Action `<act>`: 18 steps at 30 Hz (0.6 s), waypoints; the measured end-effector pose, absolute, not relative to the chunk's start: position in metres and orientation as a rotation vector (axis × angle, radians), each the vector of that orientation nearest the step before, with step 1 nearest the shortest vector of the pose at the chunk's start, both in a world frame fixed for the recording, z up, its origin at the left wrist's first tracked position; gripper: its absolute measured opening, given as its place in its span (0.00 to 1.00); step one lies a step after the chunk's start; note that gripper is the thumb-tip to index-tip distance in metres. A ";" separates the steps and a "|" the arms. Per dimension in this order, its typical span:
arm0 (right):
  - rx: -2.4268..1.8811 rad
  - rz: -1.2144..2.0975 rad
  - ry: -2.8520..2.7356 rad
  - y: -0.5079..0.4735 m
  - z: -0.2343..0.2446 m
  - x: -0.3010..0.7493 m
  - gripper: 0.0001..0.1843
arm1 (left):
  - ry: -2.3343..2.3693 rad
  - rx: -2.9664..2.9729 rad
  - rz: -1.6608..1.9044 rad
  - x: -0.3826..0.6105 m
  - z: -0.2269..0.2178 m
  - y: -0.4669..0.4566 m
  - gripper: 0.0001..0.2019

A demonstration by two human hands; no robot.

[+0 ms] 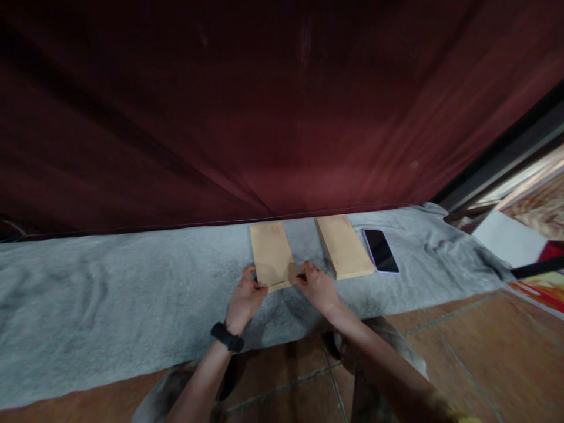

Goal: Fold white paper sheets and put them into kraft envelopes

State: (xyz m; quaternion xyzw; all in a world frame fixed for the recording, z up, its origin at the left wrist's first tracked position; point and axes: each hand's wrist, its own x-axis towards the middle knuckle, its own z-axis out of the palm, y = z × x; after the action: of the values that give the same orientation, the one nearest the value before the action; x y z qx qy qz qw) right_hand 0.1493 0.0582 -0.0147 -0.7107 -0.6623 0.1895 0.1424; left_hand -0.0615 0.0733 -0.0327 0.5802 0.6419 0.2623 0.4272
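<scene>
A tan paper envelope (271,252) lies on the grey cloth between my hands, with faint red print near its far end. My left hand (247,296) pinches its near left corner, thumb along the near edge. At the near right corner is my right hand (316,285), its fingers curled in against the envelope's edge. The near edge shows a narrow fold. Just right of my right hand rests a stack of similar tan envelopes (346,247).
A phone (381,251) with a pale purple case lies right of the stack. The grey cloth (132,294) covers a long, narrow surface. Behind it hangs a dark red curtain (282,129). Brown floor tiles (467,352) lie in front, and boards (511,238) stand at the far right.
</scene>
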 end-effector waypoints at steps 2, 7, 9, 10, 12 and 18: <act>-1.890 0.421 -2.028 0.051 -0.013 0.142 0.10 | 1.673 1.521 0.568 -0.061 -0.026 0.072 0.27; -1.184 0.361 -2.375 0.028 -0.027 0.118 0.18 | 1.911 1.699 0.347 -0.056 -0.007 0.065 0.25; -1.133 0.319 -2.403 0.020 -0.036 0.114 0.23 | 1.969 1.782 0.283 -0.054 -0.005 0.061 0.25; -1.139 0.307 -2.404 0.017 -0.041 0.114 0.24 | 1.975 1.840 0.279 -0.053 -0.006 0.058 0.23; -1.164 0.300 -2.401 0.013 -0.047 0.118 0.26 | 1.924 2.018 0.320 -0.049 -0.011 0.051 0.16; -1.271 0.285 -2.366 0.015 -0.049 0.134 0.25 | 1.661 2.594 0.340 -0.035 -0.031 0.025 0.20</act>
State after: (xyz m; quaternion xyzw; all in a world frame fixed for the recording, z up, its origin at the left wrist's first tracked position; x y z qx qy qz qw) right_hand 0.1337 0.0151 -0.0490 -0.4592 -0.8549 0.1030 0.2185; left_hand -0.0346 0.0247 -0.0312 0.8369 0.5358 0.1097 0.0216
